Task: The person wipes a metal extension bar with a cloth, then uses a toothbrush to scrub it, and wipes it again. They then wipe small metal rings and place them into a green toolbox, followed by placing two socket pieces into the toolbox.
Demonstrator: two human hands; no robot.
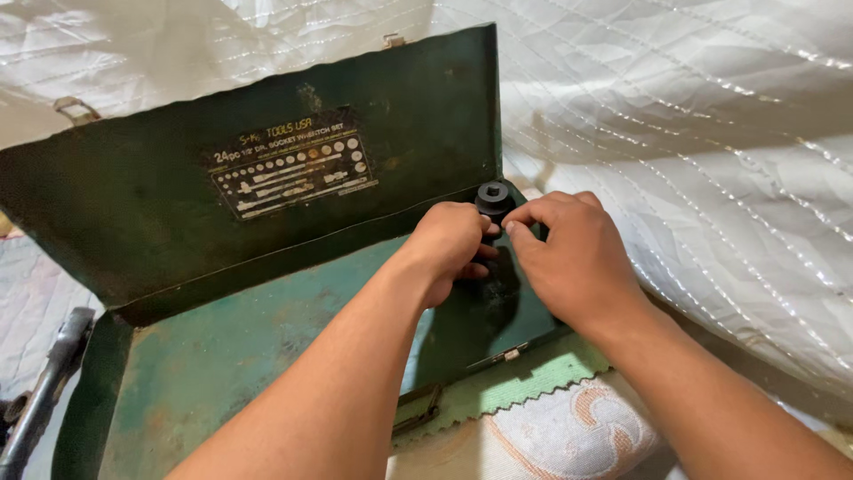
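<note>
Nearest, a patterned cloth (569,431) lies under the front rim of the green metal box (222,356). Both hands meet at its far right corner: the left hand (449,244) and right hand (573,253) pinch a black socket (491,197) upright with their fingers. It could slip and roll; the raised lid (178,178) crowds the back, while the quilted blanket (711,133) leaves room rightward.

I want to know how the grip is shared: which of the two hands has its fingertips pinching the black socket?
Both touch it, but the right hand pinches the black socket with thumb and forefinger tips, while the left hand is curled into a fist beside it, over the green metal case.
</note>
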